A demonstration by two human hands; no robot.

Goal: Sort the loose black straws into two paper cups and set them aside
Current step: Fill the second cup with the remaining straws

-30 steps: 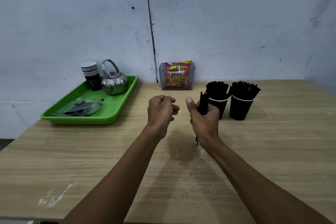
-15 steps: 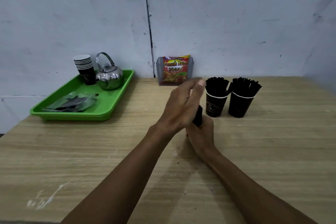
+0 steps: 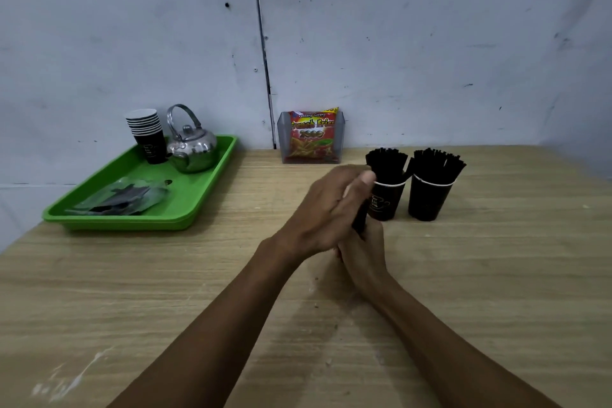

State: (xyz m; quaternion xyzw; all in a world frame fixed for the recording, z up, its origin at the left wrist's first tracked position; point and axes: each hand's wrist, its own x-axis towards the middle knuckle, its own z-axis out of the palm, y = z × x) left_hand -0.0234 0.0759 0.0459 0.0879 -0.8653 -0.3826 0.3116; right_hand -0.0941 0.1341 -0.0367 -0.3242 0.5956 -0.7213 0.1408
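Two black paper cups stand side by side at the back right of the wooden table, the left cup (image 3: pixel 384 202) and the right cup (image 3: pixel 427 200), each packed with upright black straws (image 3: pixel 437 164). Just in front of the left cup my right hand (image 3: pixel 362 252) grips a small upright bundle of black straws (image 3: pixel 360 219). Only a short stretch of the bundle shows between my hands. My left hand (image 3: pixel 326 212) lies flat over the top of the bundle with straight fingers, hiding its upper end.
A green tray (image 3: pixel 185 209) at the back left carries a stack of paper cups (image 3: pixel 147 134), a steel kettle (image 3: pixel 192 149) and a clear plastic bag (image 3: pixel 126 195). A snack packet in a clear holder (image 3: pixel 311 137) stands against the wall.
My left hand opened from a loose fist, swung right and came down flat over the straw bundle. My right hand still grips the bundle, lower towards the table.
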